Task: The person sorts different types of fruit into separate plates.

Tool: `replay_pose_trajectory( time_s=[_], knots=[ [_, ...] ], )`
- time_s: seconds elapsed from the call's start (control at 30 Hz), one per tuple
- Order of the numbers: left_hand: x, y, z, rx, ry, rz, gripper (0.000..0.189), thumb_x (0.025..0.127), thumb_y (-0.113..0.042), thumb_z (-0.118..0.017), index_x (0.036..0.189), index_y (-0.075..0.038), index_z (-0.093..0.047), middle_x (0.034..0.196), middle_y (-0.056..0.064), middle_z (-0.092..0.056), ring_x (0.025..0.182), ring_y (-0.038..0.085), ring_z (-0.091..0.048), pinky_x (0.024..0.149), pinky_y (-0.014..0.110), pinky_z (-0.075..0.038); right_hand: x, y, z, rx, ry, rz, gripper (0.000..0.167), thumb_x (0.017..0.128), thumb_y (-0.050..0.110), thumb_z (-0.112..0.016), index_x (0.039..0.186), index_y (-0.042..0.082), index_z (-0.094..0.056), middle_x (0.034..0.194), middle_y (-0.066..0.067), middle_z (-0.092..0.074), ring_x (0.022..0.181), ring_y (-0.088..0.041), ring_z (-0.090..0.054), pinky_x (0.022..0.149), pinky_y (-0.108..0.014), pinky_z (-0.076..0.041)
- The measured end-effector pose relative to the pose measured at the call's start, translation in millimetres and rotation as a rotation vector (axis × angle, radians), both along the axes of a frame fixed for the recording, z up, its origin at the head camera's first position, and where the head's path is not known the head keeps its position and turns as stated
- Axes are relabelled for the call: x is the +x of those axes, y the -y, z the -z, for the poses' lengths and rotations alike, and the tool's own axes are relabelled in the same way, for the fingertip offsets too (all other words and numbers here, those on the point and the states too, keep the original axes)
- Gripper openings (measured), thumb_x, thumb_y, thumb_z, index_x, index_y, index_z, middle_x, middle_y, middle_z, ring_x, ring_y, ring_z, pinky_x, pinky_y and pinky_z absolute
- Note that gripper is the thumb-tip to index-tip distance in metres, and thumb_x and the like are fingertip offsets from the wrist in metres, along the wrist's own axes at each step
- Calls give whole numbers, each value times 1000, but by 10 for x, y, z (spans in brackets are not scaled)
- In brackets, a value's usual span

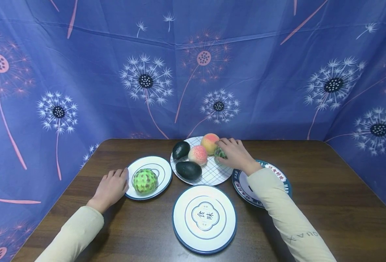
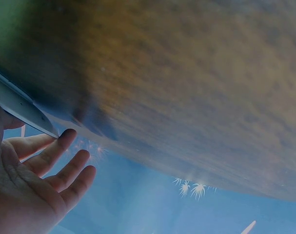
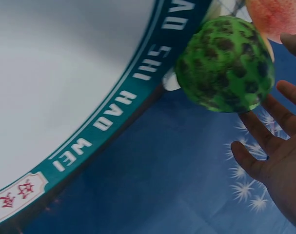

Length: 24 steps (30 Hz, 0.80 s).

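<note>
Green spotted fruit (image 3: 226, 63): at the right side of the checked plate (image 1: 217, 174), under my right grip (image 1: 235, 155). Can't tell if its base sits on the plate or just off it. Right grip: fingers spread and lightly bent, some tips at the fruit, not clamped.

Tight on its left: an orange-yellow peach (image 1: 210, 143) just beside it, a pink peach (image 1: 197, 154) next in. Can't tell if either touches it. Two dark oval fruits, one at the back left (image 1: 181, 150), one nearer the front (image 1: 188, 170), fill the plate's left side. Lettered plate (image 1: 280, 173) is close on the right; my right sleeve (image 1: 288, 214) passes right over it.

Left grip (image 1: 112, 187): at the left rim of the blue-edged plate (image 1: 161, 171), fingers apart, touching the rim. A second green spotted fruit (image 1: 145, 181) sits on that plate. Front centre of the table (image 1: 327, 189): white plate with a blue rim (image 1: 183, 233), Chinese characters in its middle. Blue dandelion cloth (image 1: 265, 65) behind everything.

View differences: head view has my right hand hiding most of the fruit; right wrist view gives its dark blotches, my fingertips, and "SHI HAO WEI" on the lettered rim. Left wrist view gives my palm side and a fingertip meeting the rim, both hidden from the head view.
</note>
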<state>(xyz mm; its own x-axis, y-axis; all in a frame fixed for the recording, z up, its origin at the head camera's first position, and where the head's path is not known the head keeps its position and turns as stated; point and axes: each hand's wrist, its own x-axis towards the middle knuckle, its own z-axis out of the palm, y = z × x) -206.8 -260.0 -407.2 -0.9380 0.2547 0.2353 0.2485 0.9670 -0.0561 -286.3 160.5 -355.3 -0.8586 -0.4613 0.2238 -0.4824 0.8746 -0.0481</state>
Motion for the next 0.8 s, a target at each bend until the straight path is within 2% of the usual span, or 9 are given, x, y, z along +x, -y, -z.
replay_pose_trajectory(
  time_s=[0.3, 0.6, 0.8],
  knots=[
    [11, -19, -23, -2, -11, 6, 45, 87, -18, -53, 124, 8, -48, 118, 27, -55, 109, 45, -49, 89, 59, -41, -32, -99, 65, -26, 40, 39, 64, 78, 36, -69, 132, 9, -46, 133, -14, -47, 117, -36, -44, 99, -56, -33],
    [7, -6, -10, 2, -15, 12, 46, 88, -18, -53, 124, 9, -48, 118, 27, -55, 109, 46, -49, 89, 59, -41, -56, -139, 127, -53, 65, 44, 73, 73, 32, -74, 135, 10, -42, 133, -15, -45, 115, -37, -45, 94, -56, -36],
    [13, -5, -11, -2, -7, 3, 46, 88, -19, -52, 125, 9, -47, 118, 27, -55, 109, 46, -49, 90, 59, -41, -80, -150, 178, -50, 82, 52, 77, 72, 31, -76, 137, 12, -37, 135, -16, -42, 118, -39, -43, 96, -58, -35]
  ],
)
